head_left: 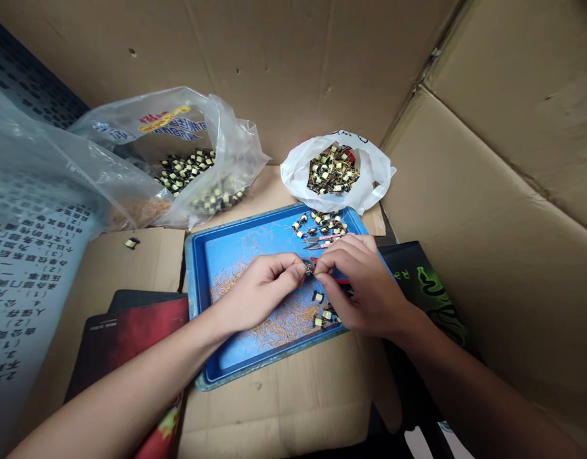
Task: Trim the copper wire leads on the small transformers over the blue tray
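Over the blue tray (211,364), my left hand (269,287) pinches a small transformer coil (309,267) between thumb and forefinger. My right hand (360,280) meets it there, its thumb and fingertips closed at the coil's right side, by its fine wires. Red parts of a tool (341,281) show behind my right fingers; whether that hand holds it I cannot tell. Just beyond, metal-tipped tweezers or scissors with a pink handle (329,240) lie in the tray. Black-and-yellow coils (318,297) rest below my hands, and more coils (327,221) with wires sit at the far right corner.
Copper-coloured wire clippings (283,326) cover much of the tray floor. Behind stand a clear plastic bag (236,137) and a white bag (293,172), both containing coils. One loose coil (132,243) lies left on the cardboard. Cardboard walls (293,76) enclose the back and right.
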Action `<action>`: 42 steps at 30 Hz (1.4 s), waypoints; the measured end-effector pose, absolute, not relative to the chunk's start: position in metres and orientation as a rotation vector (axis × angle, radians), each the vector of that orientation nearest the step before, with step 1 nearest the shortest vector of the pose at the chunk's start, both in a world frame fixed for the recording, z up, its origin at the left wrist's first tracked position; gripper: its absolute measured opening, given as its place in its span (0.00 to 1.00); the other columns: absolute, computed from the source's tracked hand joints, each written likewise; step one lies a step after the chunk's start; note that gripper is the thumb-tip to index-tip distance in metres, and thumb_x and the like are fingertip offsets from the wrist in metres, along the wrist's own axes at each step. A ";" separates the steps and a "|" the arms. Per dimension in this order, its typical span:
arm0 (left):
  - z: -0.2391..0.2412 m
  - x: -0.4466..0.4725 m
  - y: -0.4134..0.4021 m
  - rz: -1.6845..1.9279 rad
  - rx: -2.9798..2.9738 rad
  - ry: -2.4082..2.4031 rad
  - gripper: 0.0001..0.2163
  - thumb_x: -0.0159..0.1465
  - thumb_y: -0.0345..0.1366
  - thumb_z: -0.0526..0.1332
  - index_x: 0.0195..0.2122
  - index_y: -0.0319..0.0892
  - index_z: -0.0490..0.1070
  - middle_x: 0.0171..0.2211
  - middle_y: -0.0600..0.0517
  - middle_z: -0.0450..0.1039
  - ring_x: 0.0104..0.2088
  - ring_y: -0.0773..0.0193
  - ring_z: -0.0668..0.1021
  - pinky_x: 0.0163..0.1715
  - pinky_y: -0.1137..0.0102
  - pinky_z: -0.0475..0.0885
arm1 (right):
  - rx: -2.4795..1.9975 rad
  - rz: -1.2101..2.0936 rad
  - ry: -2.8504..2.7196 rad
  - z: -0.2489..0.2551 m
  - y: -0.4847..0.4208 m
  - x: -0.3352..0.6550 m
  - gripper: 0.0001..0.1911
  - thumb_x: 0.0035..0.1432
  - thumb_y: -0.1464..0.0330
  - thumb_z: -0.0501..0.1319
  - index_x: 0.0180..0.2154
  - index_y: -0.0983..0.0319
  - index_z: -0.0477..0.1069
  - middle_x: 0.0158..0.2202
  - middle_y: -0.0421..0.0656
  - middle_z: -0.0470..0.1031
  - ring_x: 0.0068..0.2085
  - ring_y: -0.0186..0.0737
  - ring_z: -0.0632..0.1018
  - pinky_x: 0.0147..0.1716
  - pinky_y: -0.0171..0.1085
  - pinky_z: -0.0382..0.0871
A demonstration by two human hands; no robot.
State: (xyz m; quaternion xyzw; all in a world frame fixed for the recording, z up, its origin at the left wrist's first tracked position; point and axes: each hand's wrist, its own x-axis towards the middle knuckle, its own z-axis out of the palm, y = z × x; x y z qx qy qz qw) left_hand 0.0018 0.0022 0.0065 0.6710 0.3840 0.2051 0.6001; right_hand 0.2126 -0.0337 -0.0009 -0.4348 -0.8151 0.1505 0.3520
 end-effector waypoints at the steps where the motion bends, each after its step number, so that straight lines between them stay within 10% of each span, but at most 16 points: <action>1: 0.007 0.002 0.002 0.470 1.543 0.891 0.20 0.72 0.49 0.53 0.28 0.40 0.63 0.23 0.58 0.58 0.24 0.72 0.59 0.26 0.73 0.56 | -1.123 0.382 -2.115 -0.001 -0.033 0.213 0.05 0.64 0.74 0.59 0.36 0.59 0.67 0.34 0.40 0.75 0.40 0.42 0.72 0.45 0.47 0.60; 13: 0.012 0.005 0.002 0.415 1.717 0.882 0.13 0.67 0.35 0.56 0.25 0.39 0.60 0.25 0.58 0.58 0.28 0.73 0.61 0.30 0.74 0.58 | -1.139 0.315 -2.099 -0.001 -0.034 0.211 0.05 0.63 0.74 0.59 0.36 0.60 0.65 0.34 0.40 0.74 0.39 0.44 0.72 0.44 0.47 0.58; 42: 0.006 -0.001 0.001 0.512 1.604 0.851 0.21 0.74 0.48 0.53 0.27 0.40 0.61 0.24 0.58 0.57 0.25 0.73 0.60 0.27 0.74 0.56 | -1.075 0.923 -1.626 -0.006 -0.037 0.214 0.04 0.65 0.73 0.62 0.36 0.59 0.73 0.35 0.39 0.75 0.39 0.39 0.75 0.43 0.42 0.65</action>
